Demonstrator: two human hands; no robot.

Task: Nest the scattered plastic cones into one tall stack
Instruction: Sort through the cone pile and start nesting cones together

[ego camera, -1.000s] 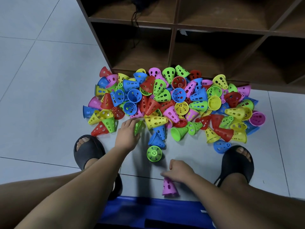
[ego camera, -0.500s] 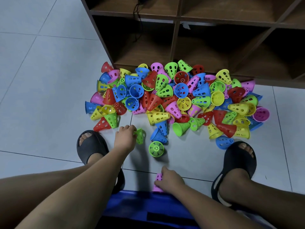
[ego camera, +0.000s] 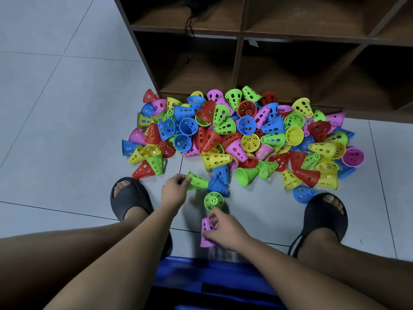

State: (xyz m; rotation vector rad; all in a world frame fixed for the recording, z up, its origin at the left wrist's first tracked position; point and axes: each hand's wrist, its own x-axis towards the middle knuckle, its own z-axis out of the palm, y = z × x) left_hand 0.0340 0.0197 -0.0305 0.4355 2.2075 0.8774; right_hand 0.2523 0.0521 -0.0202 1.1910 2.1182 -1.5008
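Left hand (ego camera: 174,191) pinches green perforated plastic cone (ego camera: 199,181), long axis toward 4 o'clock; right hand (ego camera: 225,231) grips pink perforated plastic cone (ego camera: 205,227), 6 o'clock from green

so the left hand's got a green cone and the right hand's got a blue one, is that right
Not quite. The right hand holds a pink cone, not a blue one. The rest stands: the left hand holds a green cone at the near edge of the pile. The head view shows both.
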